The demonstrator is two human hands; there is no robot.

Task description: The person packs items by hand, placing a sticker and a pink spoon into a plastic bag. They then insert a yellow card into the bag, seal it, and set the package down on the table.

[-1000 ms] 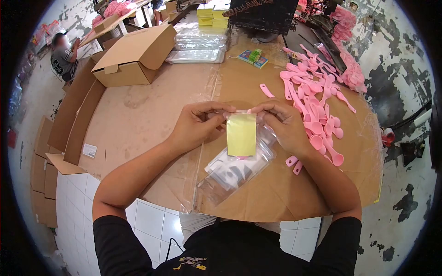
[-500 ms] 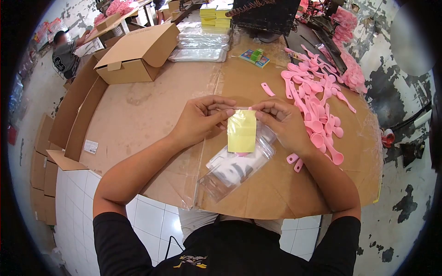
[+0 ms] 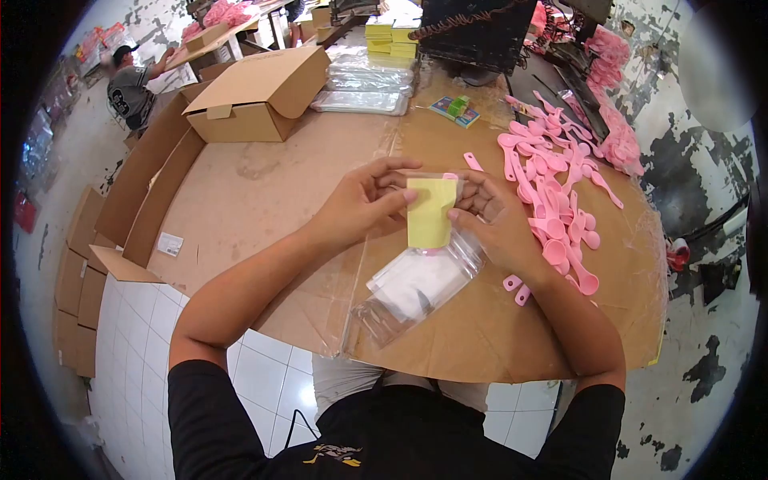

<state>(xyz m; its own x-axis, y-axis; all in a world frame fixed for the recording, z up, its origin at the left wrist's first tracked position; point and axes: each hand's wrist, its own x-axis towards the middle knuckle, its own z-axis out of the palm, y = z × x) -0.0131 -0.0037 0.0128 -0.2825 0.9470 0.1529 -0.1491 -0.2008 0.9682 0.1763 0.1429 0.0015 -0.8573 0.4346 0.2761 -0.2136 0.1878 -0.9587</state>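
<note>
A yellow card [image 3: 430, 214] in a clear sleeve is held upright between my two hands, with a bit of pink showing at its top and bottom edges. My left hand [image 3: 372, 196] pinches its left side, thumb on the front. At its right edge, my right hand [image 3: 486, 214] grips it between thumb and curled fingers. Below the card, a stack of clear plastic sleeves [image 3: 416, 292] lies on the brown cardboard surface [image 3: 480, 336]. Many pink spoons [image 3: 552, 196] are piled to the right of my right hand, and one pink handle [image 3: 472, 162] lies just behind it.
A cardboard box [image 3: 248, 100] stands at the back left beside packs of clear plastic [image 3: 364, 84]. Behind are yellow card stacks [image 3: 392, 36]. A banded card bundle [image 3: 454, 110] lies behind my hands. A person [image 3: 130, 92] sits at far left. A white label [image 3: 170, 244] lies on the left.
The view has shifted slightly, so the scene sits further right. The card's top has risen a little, and my right thumb has moved lower along its edge.
</note>
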